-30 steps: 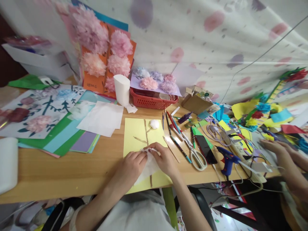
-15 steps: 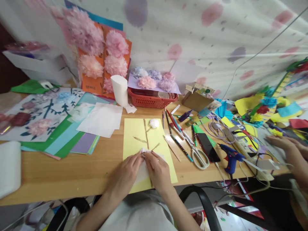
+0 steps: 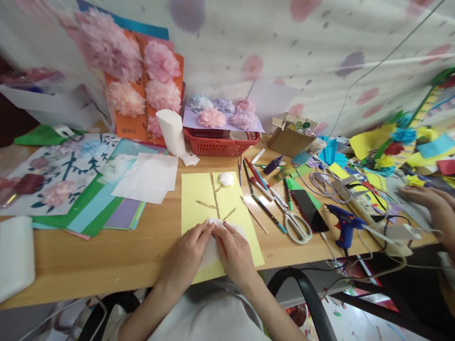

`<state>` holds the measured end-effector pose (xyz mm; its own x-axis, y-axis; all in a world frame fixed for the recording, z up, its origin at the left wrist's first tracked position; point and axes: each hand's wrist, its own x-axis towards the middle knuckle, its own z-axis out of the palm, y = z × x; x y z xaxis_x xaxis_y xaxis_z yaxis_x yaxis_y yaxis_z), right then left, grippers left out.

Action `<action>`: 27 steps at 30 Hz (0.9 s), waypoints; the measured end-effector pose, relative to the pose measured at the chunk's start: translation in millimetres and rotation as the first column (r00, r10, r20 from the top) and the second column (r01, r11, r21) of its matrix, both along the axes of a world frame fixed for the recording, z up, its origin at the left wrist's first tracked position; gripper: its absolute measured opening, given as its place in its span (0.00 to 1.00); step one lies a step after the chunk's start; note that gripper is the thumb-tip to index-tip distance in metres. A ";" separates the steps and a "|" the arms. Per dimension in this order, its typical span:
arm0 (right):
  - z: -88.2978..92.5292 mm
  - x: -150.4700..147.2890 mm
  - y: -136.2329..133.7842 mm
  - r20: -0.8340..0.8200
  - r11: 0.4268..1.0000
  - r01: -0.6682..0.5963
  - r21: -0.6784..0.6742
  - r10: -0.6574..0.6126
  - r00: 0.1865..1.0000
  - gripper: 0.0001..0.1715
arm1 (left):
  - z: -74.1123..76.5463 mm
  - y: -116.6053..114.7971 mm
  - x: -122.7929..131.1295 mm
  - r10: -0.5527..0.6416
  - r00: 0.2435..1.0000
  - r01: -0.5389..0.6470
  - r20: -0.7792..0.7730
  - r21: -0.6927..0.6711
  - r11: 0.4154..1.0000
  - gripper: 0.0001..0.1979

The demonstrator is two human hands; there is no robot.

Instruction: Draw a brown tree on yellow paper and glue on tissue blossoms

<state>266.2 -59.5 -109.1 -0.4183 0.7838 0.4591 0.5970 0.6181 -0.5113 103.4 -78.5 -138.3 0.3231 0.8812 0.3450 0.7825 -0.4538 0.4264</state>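
My left hand [image 3: 195, 246] and my right hand [image 3: 232, 248] meet over the lower part of a yellow sheet of paper [image 3: 194, 189]. Between their fingertips they pinch a thin white tissue [image 3: 210, 255], which is bunched at the top and hangs down beneath both palms. Brown branch lines [image 3: 215, 199] run up the yellow sheet. A small white crumpled tissue ball [image 3: 226, 178] sits at the end of one upper branch. My hands cover the lower part of the stem.
White tissue sheets [image 3: 145, 177] and coloured papers [image 3: 85, 213] lie to the left. Scissors [image 3: 297, 227], markers [image 3: 269, 214], a phone [image 3: 310, 210] and a blue glue gun [image 3: 344, 225] are at right. Behind stand a tissue roll [image 3: 170, 132] and red basket [image 3: 222, 143]. A co-worker's hand [image 3: 423, 196] shows far right.
The view has shifted slightly. Both hands keep their pinch on the tissue, with its bunched top changing only a little between the fingertips.
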 end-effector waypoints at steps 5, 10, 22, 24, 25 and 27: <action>4.7 3.8 -0.7 0.014 0.998 -0.050 -0.029 0.051 0.999 0.20 | -2.5 1.1 -2.1 -0.013 1.000 0.013 0.008 0.042 0.999 0.27; 8.6 10.1 -4.1 -0.087 0.989 -0.040 -0.145 0.027 0.996 0.13 | -1.4 3.0 -3.2 -0.053 0.999 0.054 -0.006 0.067 0.996 0.24; 19.6 41.3 28.3 0.209 0.890 0.307 -0.338 -0.247 0.946 0.12 | 7.1 6.6 -3.7 -0.133 0.976 0.160 -0.175 0.155 0.975 0.19; 20.8 38.3 31.7 0.137 0.871 0.285 -0.400 -0.250 0.958 0.11 | 6.5 6.9 -1.7 -0.137 0.976 0.169 -0.170 0.189 0.967 0.18; 21.8 36.3 33.0 0.091 0.863 0.275 -0.424 -0.262 0.961 0.11 | 6.0 6.9 -0.2 -0.141 0.978 0.171 -0.155 0.204 0.964 0.17; 23.6 32.1 34.4 0.001 0.858 0.254 -0.446 -0.284 0.959 0.10 | 5.0 7.0 3.2 -0.155 0.980 0.179 -0.122 0.223 0.958 0.15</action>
